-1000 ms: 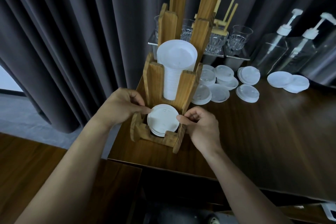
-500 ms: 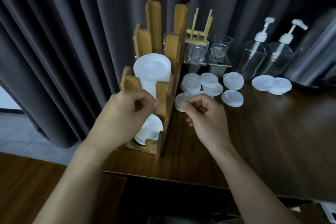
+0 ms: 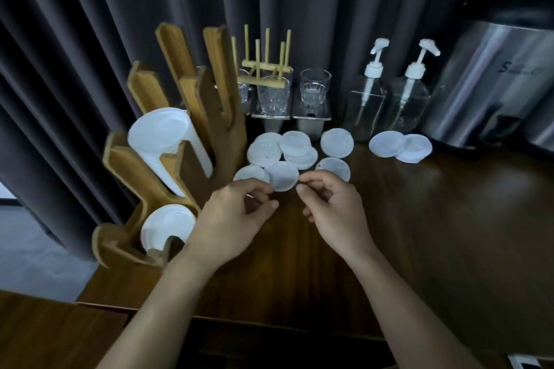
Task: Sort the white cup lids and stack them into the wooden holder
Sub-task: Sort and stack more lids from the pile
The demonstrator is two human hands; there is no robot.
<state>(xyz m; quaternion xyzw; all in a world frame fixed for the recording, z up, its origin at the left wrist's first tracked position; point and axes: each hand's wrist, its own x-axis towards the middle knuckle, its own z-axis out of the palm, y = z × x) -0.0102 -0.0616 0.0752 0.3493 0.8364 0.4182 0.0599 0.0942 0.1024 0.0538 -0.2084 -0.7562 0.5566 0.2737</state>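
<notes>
- Head view: a dark wood counter (image 3: pixel 434 234) runs in front of a grey curtain (image 3: pixel 90 39).
- The wooden holder (image 3: pixel 209 117) stands at the counter's 9 o'clock edge, with its posts leaning toward 12 o'clock.
- Its nearest slot, at 8 o'clock in the frame, holds a short stack of white cup lids (image 3: pixel 168 226). The slot behind it carries a tilted column of white cups (image 3: pixel 163 135).
- The loose lids (image 3: pixel 295 144) lie overlapping on the counter just past the hands, toward 12 o'clock and beside the holder's 3 o'clock side.
- The nearest lid (image 3: pixel 281 175) lies between the two hands' fingertips. A single lid (image 3: pixel 334 168) lies at its 3 o'clock, and a small pile (image 3: pixel 337 142) sits behind that.
- A pair of lids (image 3: pixel 400 145) rests well apart, toward 2 o'clock.
- The left hand (image 3: pixel 233 219) hovers at the centre with its fingers curled. The thumb and forefinger are bent toward each other with a gap between them, and nothing shows in that gap.
- The right hand (image 3: pixel 335 210), at its 3 o'clock, also has curled fingers, with the thumb and forefinger tips almost together at the nearest lid's rim. I cannot tell whether they pinch it.
- Along the back, from 12 toward 2 o'clock, stand a small wooden peg rack (image 3: pixel 266 69), cut glasses (image 3: pixel 314 87) on steel trays, two clear pump bottles (image 3: pixel 364 105) and a steel urn (image 3: pixel 491 84).
</notes>
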